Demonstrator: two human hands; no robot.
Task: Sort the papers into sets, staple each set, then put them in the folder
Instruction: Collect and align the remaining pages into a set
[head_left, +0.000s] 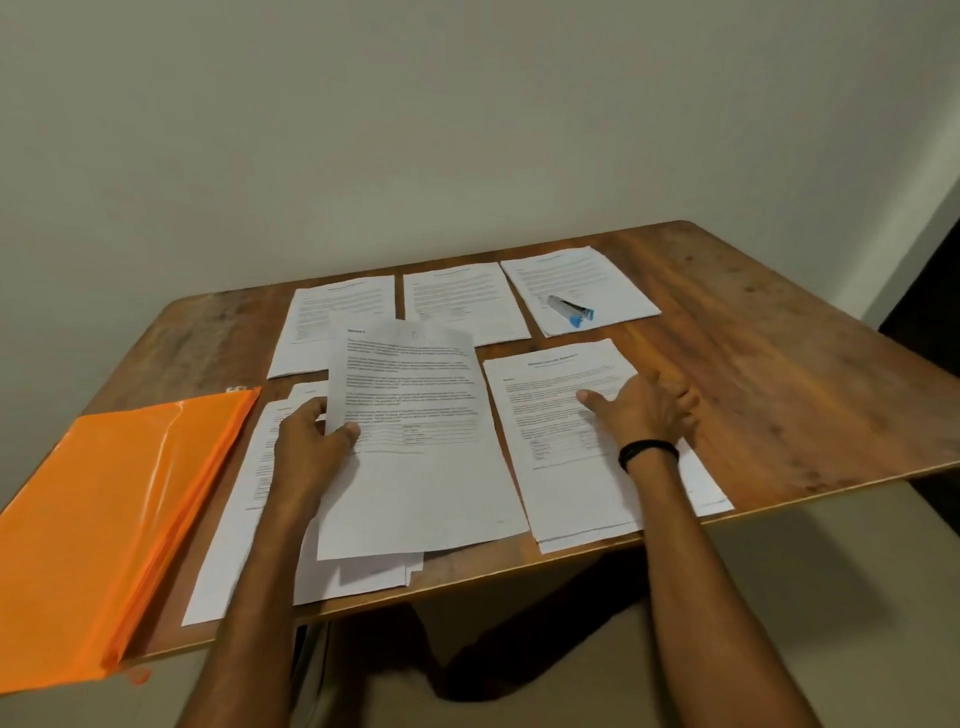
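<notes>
Head: left hand (311, 441) pinches sheet (421, 483); right hand (644, 415) (fingers (680, 402) straight) presses stack (550, 379).

Paper piles (457, 296), stapler (571, 310) atop 1, orange folder (114, 519)

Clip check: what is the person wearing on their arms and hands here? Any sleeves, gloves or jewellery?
No sleeves or gloves are in view; both forearms are uncovered down to the frame's edge. The right hand has a thin black band round its wrist; whether it is a watch or a plain strap cannot be told. The left hand and its wrist wear nothing. No rings show on either hand.
</notes>
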